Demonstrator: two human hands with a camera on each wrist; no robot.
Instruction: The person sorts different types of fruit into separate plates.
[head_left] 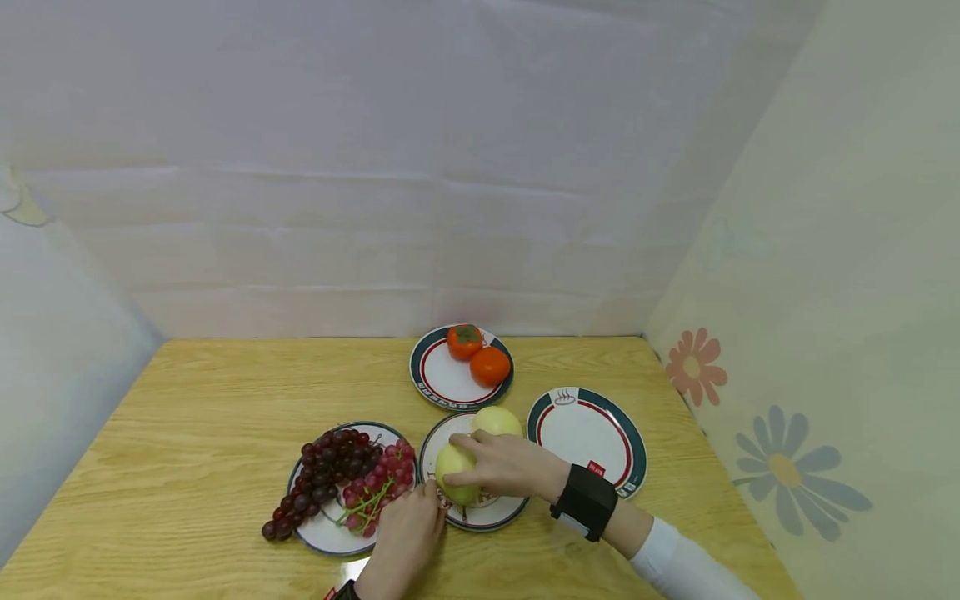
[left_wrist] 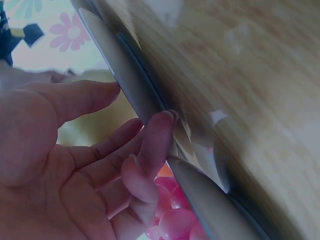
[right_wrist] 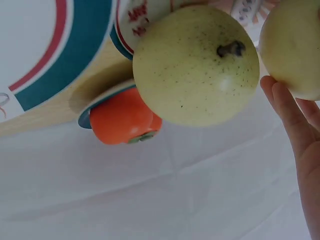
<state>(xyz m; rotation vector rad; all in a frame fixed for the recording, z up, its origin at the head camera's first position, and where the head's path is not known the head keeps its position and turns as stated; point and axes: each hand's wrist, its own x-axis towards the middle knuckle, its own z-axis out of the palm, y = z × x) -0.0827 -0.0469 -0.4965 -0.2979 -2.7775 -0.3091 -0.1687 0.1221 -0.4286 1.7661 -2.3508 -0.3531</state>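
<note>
My right hand [head_left: 506, 465] holds the nearer of two yellow-green pears [head_left: 453, 477] on the middle plate [head_left: 438, 435]. In the right wrist view its fingertips touch that pear [right_wrist: 292, 45] at the right edge, and the other pear [right_wrist: 195, 65], with a short dark stem, is beside it. My left hand [head_left: 410, 527] is at the plate's near-left side, beside the grape plate [head_left: 322, 536]. In the left wrist view its thumb meets the rim of the middle plate [left_wrist: 117, 65] and its bent fingers reach over the edge where the two plates meet.
Dark grapes [head_left: 322, 471] and pink grapes [head_left: 378, 483] lie on the left plate, the dark bunch hanging past its rim. Two persimmons [head_left: 490, 367] sit on the back plate [head_left: 442, 379]. A green-rimmed plate [head_left: 577, 437] stands right, under my right wrist's far side.
</note>
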